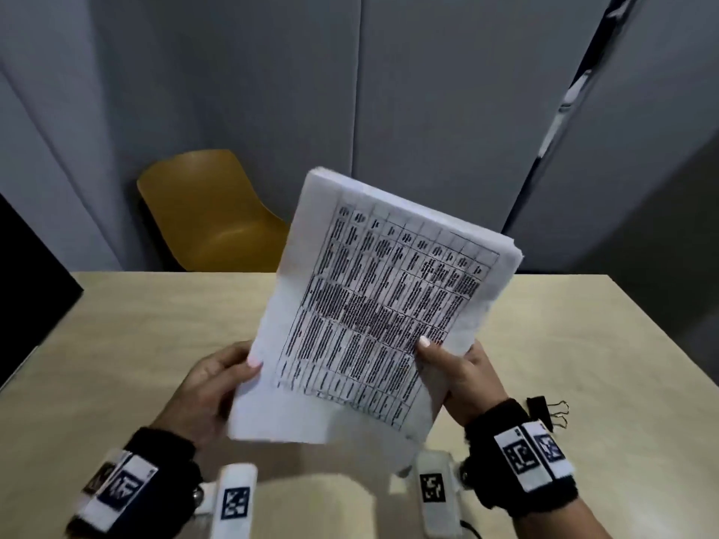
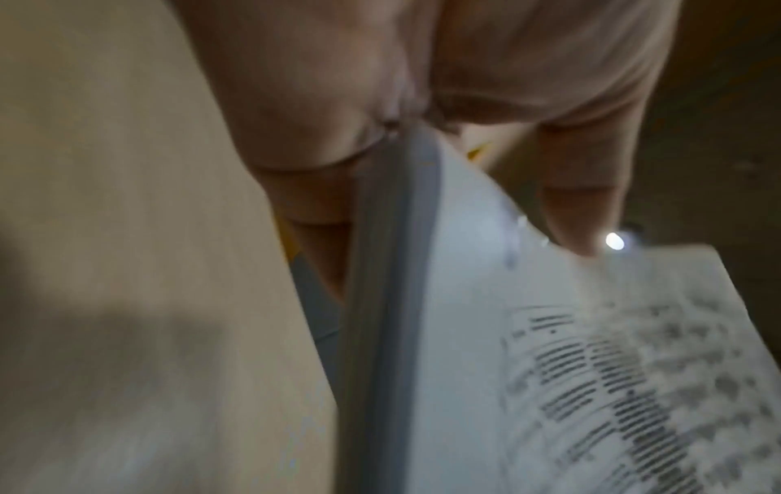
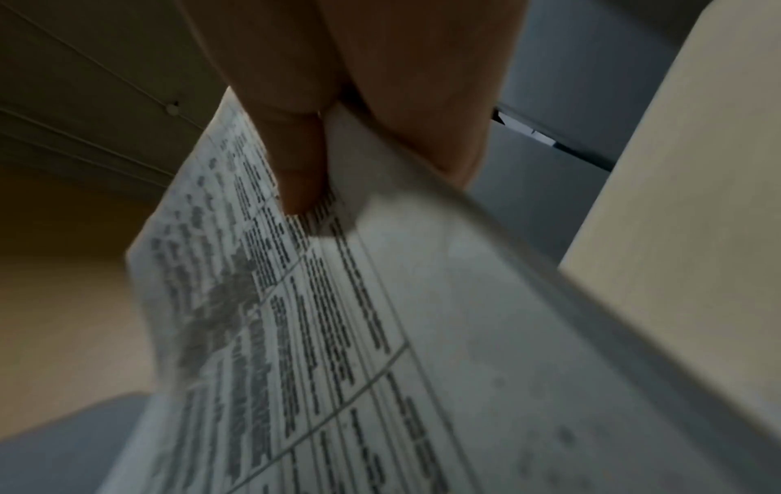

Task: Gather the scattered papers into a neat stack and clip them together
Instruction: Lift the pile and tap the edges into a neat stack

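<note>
I hold the stack of papers (image 1: pixel 373 305) up in the centre of the head view, lifted off the surface (image 1: pixel 136 324) and tilted so its top leans toward the upper right of the frame. My left hand (image 1: pixel 210 387) grips the stack's lower left edge, thumb on the printed front page and fingers behind. My right hand (image 1: pixel 463 379) grips the lower right edge the same way, thumb pressed on the table of dark text. The sheet edges look roughly squared, with a few slightly offset at the top right corner. A black binder clip (image 1: pixel 544 412) lies on the surface at the right of the frame, just past my right wrist and apart from the papers. A yellow chair (image 1: pixel 210 215) stands beyond the surface's far edge, left of centre.
</note>
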